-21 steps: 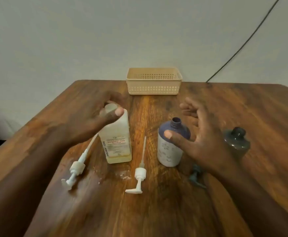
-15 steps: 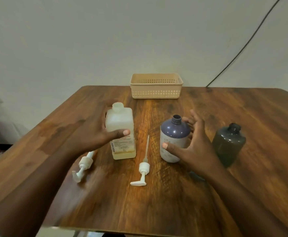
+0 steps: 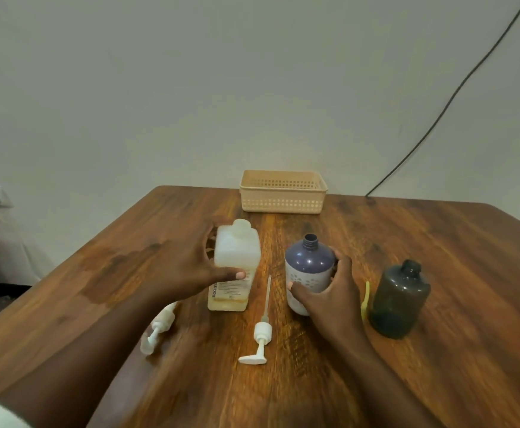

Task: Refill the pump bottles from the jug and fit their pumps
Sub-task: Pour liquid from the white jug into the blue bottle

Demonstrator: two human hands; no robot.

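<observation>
Left hand (image 3: 187, 267) wrapped round the upright jug (image 3: 235, 264), mouth uncapped. Right hand (image 3: 329, 291) clasping the purple bottle (image 3: 309, 267), just right of the jug, neck open and vertical. Probably next: jug tipped rightward over that neck. Counted: one jug, two bottles, dark bottle (image 3: 399, 299) far right; two white pumps (image 3: 260, 332) lying flat on the table (image 3: 437, 236); one basket (image 3: 283, 193).

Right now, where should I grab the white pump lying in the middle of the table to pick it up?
Probably by the fat round collar of the white pump, pinched from above. It lies flat on the table, its thin tube pointing away between the jug and purple bottle; the collar is its thickest part.
</observation>
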